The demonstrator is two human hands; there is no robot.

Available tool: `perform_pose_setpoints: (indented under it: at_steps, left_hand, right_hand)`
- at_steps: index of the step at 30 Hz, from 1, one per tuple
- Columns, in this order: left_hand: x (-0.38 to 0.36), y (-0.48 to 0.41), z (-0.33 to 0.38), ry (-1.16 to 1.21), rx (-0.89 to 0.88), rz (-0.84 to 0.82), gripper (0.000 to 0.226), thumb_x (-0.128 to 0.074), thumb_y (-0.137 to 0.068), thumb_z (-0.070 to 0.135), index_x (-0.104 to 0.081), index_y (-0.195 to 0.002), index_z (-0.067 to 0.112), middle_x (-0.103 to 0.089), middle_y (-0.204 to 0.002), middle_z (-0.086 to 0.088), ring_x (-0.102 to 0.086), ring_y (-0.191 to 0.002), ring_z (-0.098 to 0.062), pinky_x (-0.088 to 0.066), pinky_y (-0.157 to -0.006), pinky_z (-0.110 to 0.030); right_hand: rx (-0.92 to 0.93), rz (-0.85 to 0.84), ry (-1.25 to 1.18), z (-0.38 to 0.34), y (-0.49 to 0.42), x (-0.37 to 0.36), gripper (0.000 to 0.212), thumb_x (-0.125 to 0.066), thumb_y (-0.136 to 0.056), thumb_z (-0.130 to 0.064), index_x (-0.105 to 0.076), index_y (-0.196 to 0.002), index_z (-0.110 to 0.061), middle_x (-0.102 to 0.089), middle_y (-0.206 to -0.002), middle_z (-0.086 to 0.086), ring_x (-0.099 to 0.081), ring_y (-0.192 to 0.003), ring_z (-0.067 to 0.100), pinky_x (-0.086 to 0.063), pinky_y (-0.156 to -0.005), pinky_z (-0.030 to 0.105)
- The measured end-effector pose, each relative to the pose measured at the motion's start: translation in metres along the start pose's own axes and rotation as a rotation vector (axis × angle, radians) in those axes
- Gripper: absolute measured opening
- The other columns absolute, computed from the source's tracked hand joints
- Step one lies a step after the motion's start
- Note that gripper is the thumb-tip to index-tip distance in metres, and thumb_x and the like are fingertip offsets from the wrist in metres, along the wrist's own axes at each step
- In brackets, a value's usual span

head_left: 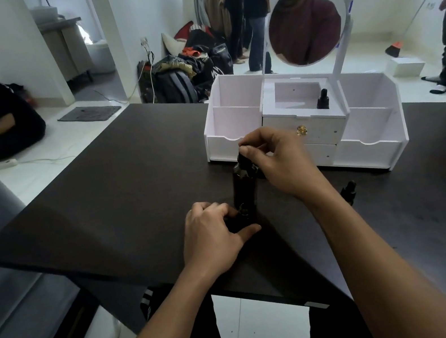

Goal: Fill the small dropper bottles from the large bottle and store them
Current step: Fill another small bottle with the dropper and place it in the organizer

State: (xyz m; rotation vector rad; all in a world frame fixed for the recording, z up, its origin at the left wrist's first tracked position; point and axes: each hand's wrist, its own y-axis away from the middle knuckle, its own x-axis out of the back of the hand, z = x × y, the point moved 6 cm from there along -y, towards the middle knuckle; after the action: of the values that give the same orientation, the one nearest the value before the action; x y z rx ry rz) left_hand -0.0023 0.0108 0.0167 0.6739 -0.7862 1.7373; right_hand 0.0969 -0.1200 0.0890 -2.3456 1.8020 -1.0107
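The large dark bottle (244, 186) stands upright on the dark table (117, 187) in front of me. My right hand (276, 159) pinches its dropper cap at the top. Just in front of it, my left hand (213, 239) grips a small dark dropper bottle (241, 219), mostly hidden by my fingers. A second small dropper bottle (348, 193) shows beside my right forearm. A third small dropper bottle (322, 99) stands in the middle top compartment of the white organizer (373, 148).
The white organizer carries a round cat-ear mirror (305, 27) and has open side compartments and drawers. The table's near edge runs diagonally below my hands. People, bags and a mat are on the floor beyond the table.
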Motion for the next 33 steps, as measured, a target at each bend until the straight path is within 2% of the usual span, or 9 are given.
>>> perform_pose_setpoints:
  at_steps: [5,9,12,14,17,22,27,30,33]
  left_hand:
    - [0.0,0.0,0.0,0.002,0.0,0.008,0.049,-0.079,-0.068,0.058,-0.069,-0.1,0.024,-0.032,-0.088,0.02,-0.043,-0.121,-0.017,-0.039,-0.101,-0.03]
    - [-0.001,0.0,0.0,-0.008,-0.004,-0.001,0.05,-0.078,-0.068,0.059,-0.069,-0.103,0.024,-0.032,-0.09,0.02,-0.043,-0.121,-0.016,-0.04,-0.101,-0.031]
    - [-0.002,0.0,-0.003,-0.009,-0.001,0.013,0.05,-0.078,-0.067,0.062,-0.069,-0.101,0.026,-0.036,-0.098,0.015,-0.044,-0.121,-0.017,-0.04,-0.099,-0.029]
    - [-0.003,-0.001,-0.005,-0.002,0.003,0.019,0.049,-0.078,-0.066,0.062,-0.068,-0.1,0.027,-0.04,-0.101,0.012,-0.044,-0.121,-0.018,-0.039,-0.097,-0.027]
    - [-0.002,-0.001,-0.005,0.0,-0.011,0.041,0.048,-0.079,-0.066,0.061,-0.069,-0.099,0.027,-0.046,-0.102,0.01,-0.043,-0.12,-0.018,-0.039,-0.096,-0.027]
    - [0.0,0.0,-0.001,0.009,-0.05,0.073,0.046,-0.081,-0.065,0.058,-0.072,-0.095,0.024,-0.039,-0.087,0.019,-0.047,-0.114,-0.016,-0.044,-0.095,-0.03]
    - [0.0,0.0,0.001,0.003,-0.03,0.042,0.046,-0.081,-0.067,0.056,-0.072,-0.097,0.024,-0.029,-0.082,0.024,-0.045,-0.113,-0.015,-0.043,-0.097,-0.031]
    - [-0.001,-0.002,-0.001,-0.002,-0.033,0.054,0.046,-0.08,-0.066,0.059,-0.072,-0.095,0.025,-0.038,-0.084,0.021,-0.045,-0.113,-0.013,-0.041,-0.097,-0.028]
    - [-0.003,-0.004,-0.003,-0.012,-0.026,0.041,0.046,-0.078,-0.067,0.061,-0.071,-0.096,0.026,-0.047,-0.086,0.017,-0.044,-0.113,-0.011,-0.04,-0.099,-0.03]
  right_hand:
    - [-0.007,0.002,-0.004,0.001,0.0,0.0,0.005,-0.067,-0.096,-0.019,-0.071,-0.097,-0.023,-0.069,-0.084,-0.009,-0.059,-0.074,-0.001,-0.045,-0.067,0.013]
    - [-0.007,0.0,-0.002,-0.003,0.001,0.002,0.009,-0.066,-0.098,-0.022,-0.068,-0.106,-0.026,-0.07,-0.093,-0.009,-0.062,-0.081,-0.003,-0.046,-0.067,0.01]
    - [-0.006,-0.007,-0.077,-0.01,-0.001,0.005,0.011,-0.064,-0.099,-0.022,-0.064,-0.11,-0.026,-0.072,-0.1,0.0,-0.07,-0.093,0.009,-0.059,-0.079,0.031]
    - [0.012,-0.008,-0.108,-0.018,-0.002,0.009,0.009,-0.062,-0.1,-0.02,-0.062,-0.109,-0.023,-0.073,-0.099,0.004,-0.073,-0.094,0.014,-0.06,-0.087,0.042]
    - [0.044,0.025,-0.117,-0.031,-0.005,0.018,0.007,-0.061,-0.101,-0.017,-0.059,-0.108,-0.02,-0.073,-0.096,0.004,-0.072,-0.085,0.008,-0.058,-0.079,0.032]
    - [0.099,0.108,-0.16,-0.048,-0.005,0.033,0.007,-0.058,-0.102,-0.011,-0.057,-0.107,-0.017,-0.072,-0.095,0.01,-0.066,-0.072,0.002,-0.049,-0.066,0.015]
    - [0.16,0.173,-0.18,-0.061,0.001,0.044,0.009,-0.058,-0.102,-0.011,-0.057,-0.11,-0.015,-0.07,-0.097,0.013,-0.065,-0.075,0.002,-0.053,-0.067,0.019]
    - [0.164,0.199,-0.199,-0.065,0.007,0.051,0.009,-0.058,-0.102,-0.014,-0.058,-0.111,-0.013,-0.072,-0.097,0.013,-0.066,-0.075,0.008,-0.058,-0.065,0.032]
    - [0.162,0.188,-0.213,-0.067,0.016,0.054,0.01,-0.058,-0.102,-0.014,-0.057,-0.112,-0.012,-0.073,-0.097,0.012,-0.067,-0.075,0.011,-0.058,-0.066,0.034]
